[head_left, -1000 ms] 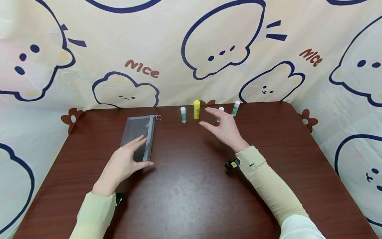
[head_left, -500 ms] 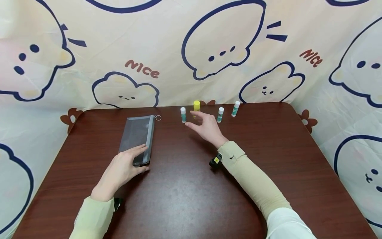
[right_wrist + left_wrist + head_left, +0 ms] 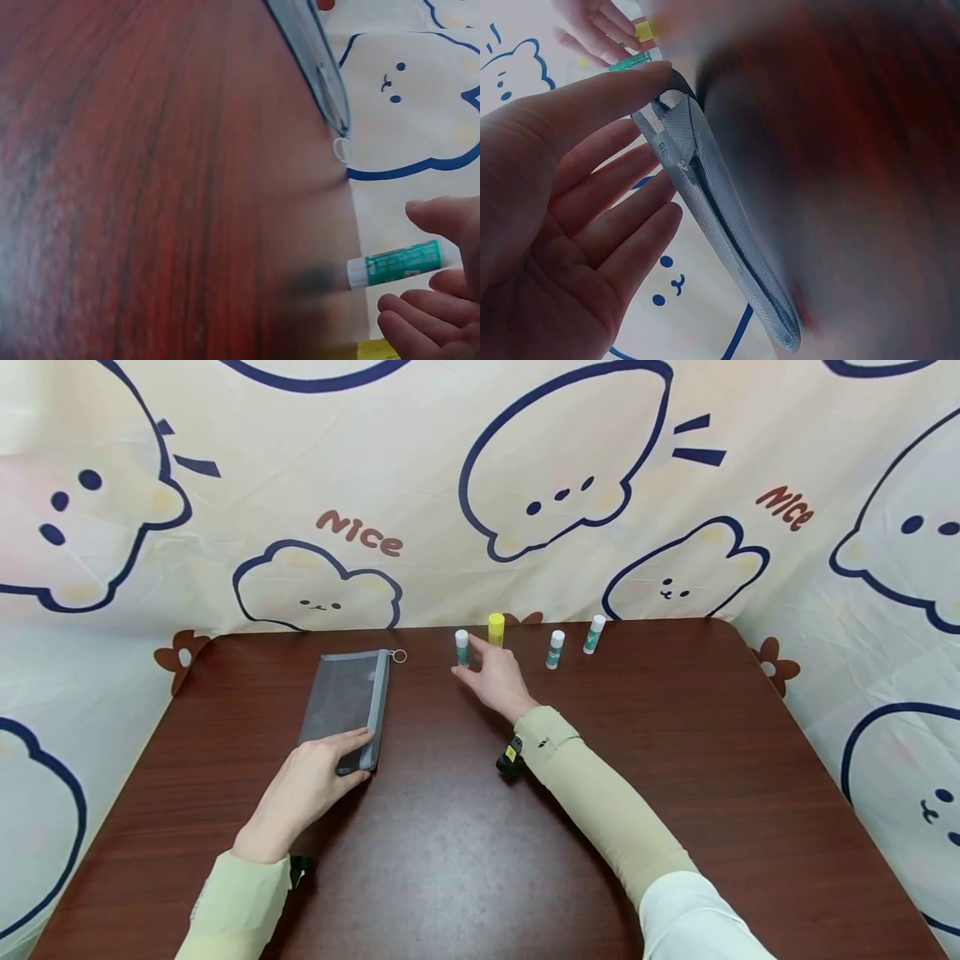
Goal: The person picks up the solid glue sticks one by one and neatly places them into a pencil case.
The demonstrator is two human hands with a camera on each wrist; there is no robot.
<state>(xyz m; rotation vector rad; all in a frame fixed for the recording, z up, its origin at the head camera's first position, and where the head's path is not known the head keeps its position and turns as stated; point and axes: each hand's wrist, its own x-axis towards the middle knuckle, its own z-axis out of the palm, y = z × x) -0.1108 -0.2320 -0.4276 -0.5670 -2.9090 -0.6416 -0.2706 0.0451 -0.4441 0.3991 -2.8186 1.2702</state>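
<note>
A grey see-through zip pouch (image 3: pixel 341 689) with a ring on its zip lies at the left of the table. My left hand (image 3: pixel 303 785) rests at its near right corner, thumb against the near edge and fingers over the zip side. In the left wrist view, the thumb touches the corner of the pouch (image 3: pixel 716 202) while the fingers stay extended. My right hand (image 3: pixel 498 681) reaches around a small glue stick (image 3: pixel 462 647) with green label and white cap. In the right wrist view, a gap shows between the thumb and this upright glue stick (image 3: pixel 401 264).
Just behind my right hand stands a yellow tube (image 3: pixel 496 628), partly hidden by the fingers. Two more green-labelled sticks, one nearer (image 3: pixel 555 649) and another farther right (image 3: pixel 594 635), stand along the back. A printed cloth (image 3: pixel 427 485) hangs behind the brown table (image 3: pixel 465 860).
My right hand has moved left, past the yellow tube, to the leftmost glue stick, uncovering a stick on the right. My left thumb has drawn in to the pouch's near edge.
</note>
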